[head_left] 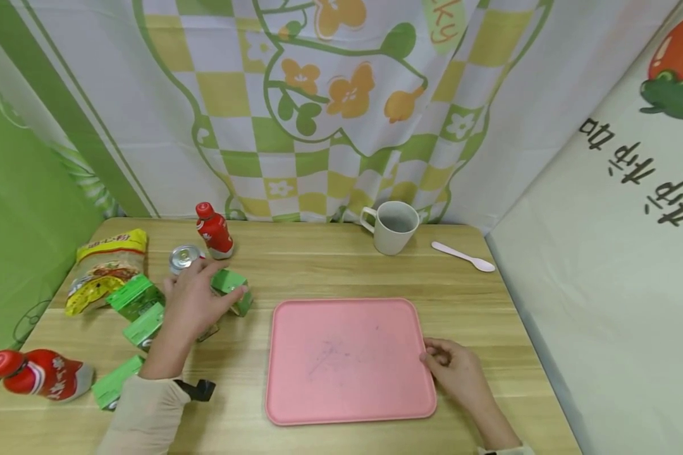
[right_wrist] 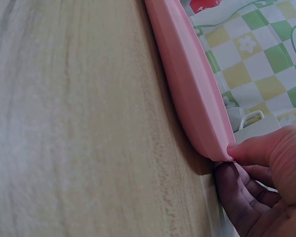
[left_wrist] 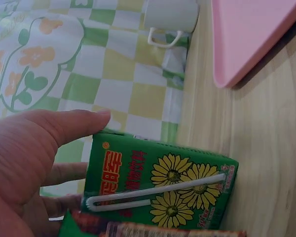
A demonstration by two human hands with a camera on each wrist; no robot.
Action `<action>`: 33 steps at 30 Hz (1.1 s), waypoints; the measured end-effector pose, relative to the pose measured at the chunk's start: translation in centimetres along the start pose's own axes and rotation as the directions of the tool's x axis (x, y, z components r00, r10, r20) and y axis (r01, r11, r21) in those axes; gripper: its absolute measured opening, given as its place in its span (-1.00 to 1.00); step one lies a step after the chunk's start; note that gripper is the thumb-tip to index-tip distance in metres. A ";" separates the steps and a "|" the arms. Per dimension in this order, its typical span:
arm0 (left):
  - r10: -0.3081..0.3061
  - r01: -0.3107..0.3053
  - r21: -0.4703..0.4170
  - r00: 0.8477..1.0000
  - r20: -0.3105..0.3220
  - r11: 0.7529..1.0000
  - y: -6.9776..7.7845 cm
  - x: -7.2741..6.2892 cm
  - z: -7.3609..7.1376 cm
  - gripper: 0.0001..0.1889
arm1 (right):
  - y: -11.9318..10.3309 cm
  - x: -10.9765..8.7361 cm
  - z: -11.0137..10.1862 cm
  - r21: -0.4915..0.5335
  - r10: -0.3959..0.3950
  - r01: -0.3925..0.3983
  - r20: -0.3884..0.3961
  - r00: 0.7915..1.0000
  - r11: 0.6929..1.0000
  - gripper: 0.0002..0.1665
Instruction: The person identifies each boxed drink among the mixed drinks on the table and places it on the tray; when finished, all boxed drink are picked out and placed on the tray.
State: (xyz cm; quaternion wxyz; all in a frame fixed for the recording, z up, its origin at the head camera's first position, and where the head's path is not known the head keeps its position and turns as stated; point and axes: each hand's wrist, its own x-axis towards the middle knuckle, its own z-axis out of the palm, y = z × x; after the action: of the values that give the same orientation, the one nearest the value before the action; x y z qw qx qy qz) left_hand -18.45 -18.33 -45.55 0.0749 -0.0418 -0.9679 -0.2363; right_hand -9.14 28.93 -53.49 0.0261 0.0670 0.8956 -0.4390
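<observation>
My left hand (head_left: pixel 196 303) is spread over the top of a green drink carton (head_left: pixel 231 285), thumb on one side and fingers on the other. In the left wrist view the carton (left_wrist: pixel 163 182) stands upright, with yellow flowers and a white straw on its side. The thumb is close to its top corner; whether it presses there is hard to tell. A silver-topped can (head_left: pixel 184 257) is just beyond the fingers. With thumb and fingertips, my right hand (head_left: pixel 458 373) pinches the right rim of a pink tray (head_left: pixel 350 360), whose edge (right_wrist: pixel 195 79) shows in the right wrist view.
More green cartons (head_left: pixel 136 297), a yellow food bag (head_left: pixel 108 268) and a red bottle (head_left: pixel 48 377) lie at left. Another red bottle (head_left: pixel 214 234) stands at the back. A light grey mug (head_left: pixel 394 230) and a white spoon (head_left: pixel 463 256) are back right, near the curtain.
</observation>
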 end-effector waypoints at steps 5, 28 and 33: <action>0.037 -0.038 0.044 0.999 0.003 0.998 0.3 0.1 0.6 -0.27 | -0.1 -0.1 0.1 -0.009 -0.005 0.005 -0.005 1.000 1.000 -0.62; 0.138 -0.122 -0.149 0.985 0.102 0.981 0.0 0.2 -0.8 -0.45 | -0.1 0.0 0.2 -0.040 -0.001 0.001 -0.008 1.000 0.999 -0.61; 0.122 -0.098 -0.223 0.988 0.094 0.970 1.5 -0.2 -1.3 -0.44 | 0.0 -0.1 0.1 -0.036 -0.005 0.004 -0.009 1.000 0.999 -0.61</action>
State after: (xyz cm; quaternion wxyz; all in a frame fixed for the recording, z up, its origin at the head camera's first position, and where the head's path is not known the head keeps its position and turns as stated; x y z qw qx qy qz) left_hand -17.87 -17.62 -43.74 0.0310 -0.1159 -0.9351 -0.3335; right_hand -9.03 28.78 -53.52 0.0222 0.0665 0.9036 -0.4226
